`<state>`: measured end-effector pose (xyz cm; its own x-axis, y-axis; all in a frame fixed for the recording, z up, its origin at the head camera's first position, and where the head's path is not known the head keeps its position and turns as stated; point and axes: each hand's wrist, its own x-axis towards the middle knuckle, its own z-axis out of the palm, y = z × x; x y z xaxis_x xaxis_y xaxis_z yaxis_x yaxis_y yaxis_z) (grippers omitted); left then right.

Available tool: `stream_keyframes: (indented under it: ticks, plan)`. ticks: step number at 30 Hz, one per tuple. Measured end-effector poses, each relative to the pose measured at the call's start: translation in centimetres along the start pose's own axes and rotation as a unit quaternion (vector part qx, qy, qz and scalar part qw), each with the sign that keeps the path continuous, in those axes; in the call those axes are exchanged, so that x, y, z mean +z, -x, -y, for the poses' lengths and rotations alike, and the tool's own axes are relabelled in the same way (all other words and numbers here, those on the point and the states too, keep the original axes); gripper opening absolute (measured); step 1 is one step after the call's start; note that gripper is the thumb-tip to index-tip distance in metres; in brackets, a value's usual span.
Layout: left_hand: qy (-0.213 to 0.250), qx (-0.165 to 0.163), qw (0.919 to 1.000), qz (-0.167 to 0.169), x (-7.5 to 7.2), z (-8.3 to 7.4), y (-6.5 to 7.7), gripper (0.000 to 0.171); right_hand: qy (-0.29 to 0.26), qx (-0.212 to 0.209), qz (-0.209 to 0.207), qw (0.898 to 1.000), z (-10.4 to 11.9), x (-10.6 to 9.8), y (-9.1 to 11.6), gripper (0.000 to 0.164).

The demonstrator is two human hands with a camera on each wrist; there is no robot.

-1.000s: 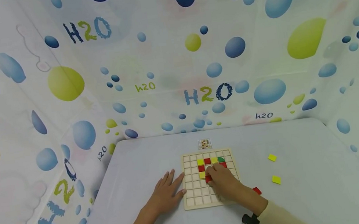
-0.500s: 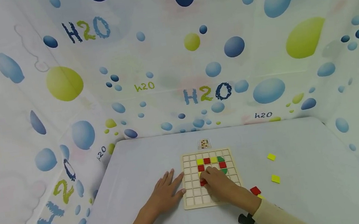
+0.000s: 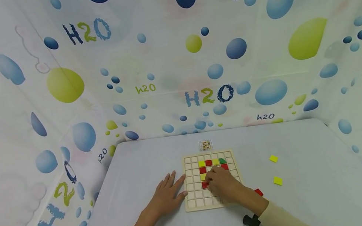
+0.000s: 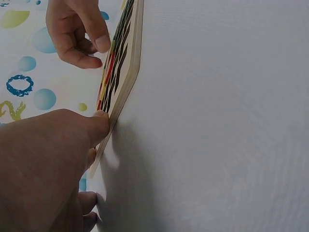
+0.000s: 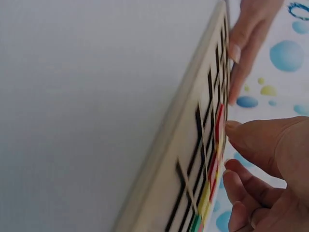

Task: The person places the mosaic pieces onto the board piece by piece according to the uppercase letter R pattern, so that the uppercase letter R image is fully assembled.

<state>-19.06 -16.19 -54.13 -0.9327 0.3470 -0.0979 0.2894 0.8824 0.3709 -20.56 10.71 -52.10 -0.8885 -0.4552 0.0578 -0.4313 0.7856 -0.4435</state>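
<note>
A wooden grid board (image 3: 196, 202) lies on the table, with red, yellow and green tiles in several cells. My left hand (image 3: 167, 194) rests spread at its left edge; in the left wrist view the thumb touches the rim. Over the middle of the board is my right hand (image 3: 224, 184), its fingers loosely bent beside a red tile (image 3: 205, 185) below a yellow tile (image 3: 203, 177). The right wrist view shows a gap between the right thumb (image 5: 251, 140) and forefinger, with nothing seen in it. This hand hides some cells.
A small printed card (image 3: 206, 145) with a coloured grid lies behind the board. To the right are two loose yellow tiles (image 3: 273, 158), one nearer than the other. A loose red tile (image 3: 258, 192) is partly hidden by the right forearm.
The red tile under my right fingers has shifted left into a cell below the yellow one. My right hand went left with it, then drew back slightly right. My left hand stays put.
</note>
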Motion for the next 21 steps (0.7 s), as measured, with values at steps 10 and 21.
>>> stream_keyframes:
  ticks: [10,21]
  plan:
    - [-0.002,0.002,1.0000,-0.004,0.0,0.0,0.0,0.066,-0.056,0.140,-0.060,0.987,-9.0,-4.4,1.0,0.029]
    - [-0.001,0.001,1.0000,-0.004,0.0,0.0,0.0,0.066,-0.031,0.312,-0.003,0.950,-16.9,-8.7,3.4,0.049]
